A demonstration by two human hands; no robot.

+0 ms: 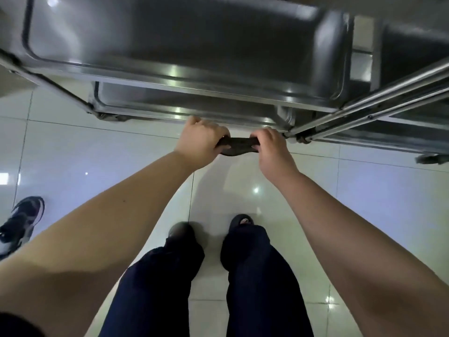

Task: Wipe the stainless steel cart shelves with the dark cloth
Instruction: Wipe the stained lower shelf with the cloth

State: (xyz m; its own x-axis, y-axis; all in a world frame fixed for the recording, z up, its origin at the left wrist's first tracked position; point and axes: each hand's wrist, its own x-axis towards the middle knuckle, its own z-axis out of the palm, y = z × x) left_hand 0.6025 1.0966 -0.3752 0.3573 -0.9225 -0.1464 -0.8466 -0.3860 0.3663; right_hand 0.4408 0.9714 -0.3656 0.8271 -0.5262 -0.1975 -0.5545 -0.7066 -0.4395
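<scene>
**Cloth in both hands, at the front edge of the cart**

- Person stands facing the stainless steel cart (243, 76), arms out and angled down.
- Left hand (201, 139): fingers curled, gripping the left end of the dark cloth (237, 144).
- Right hand (272, 147): fingers curled, gripping the right end. Both hands are back-up to the camera.
- Cloth is bunched into a short band between the two fists, with a small sag underneath. It sits off the shelves, just in front of the near rim of the lower shelf (194, 100).
- Left knuckles overlap that rim in the view. Can't tell whether they touch it.
- Top shelf (170, 45) is a shallow tray with a raised lip and rounded corners, and ceiling lights glare on its front rim. The lower shelf shows under it, same build.
- Tubular leg (364, 103) runs diagonally at the cart's right corner.
- Second steel cart (413, 45) stands just beside it on the right. One caster (430, 158) shows at floor level, blurred.
- Floor (97, 154) is glossy pale tile with dark grout lines.
- Person wears dark trousers (255, 288). There is an open-toe dark slipper (243, 220) on the right foot. The left foot is blurred.
- Another person's sneaker (23, 220) is at far left, dark and white, well apart from the cart. Any marking on it is too small to read.
</scene>
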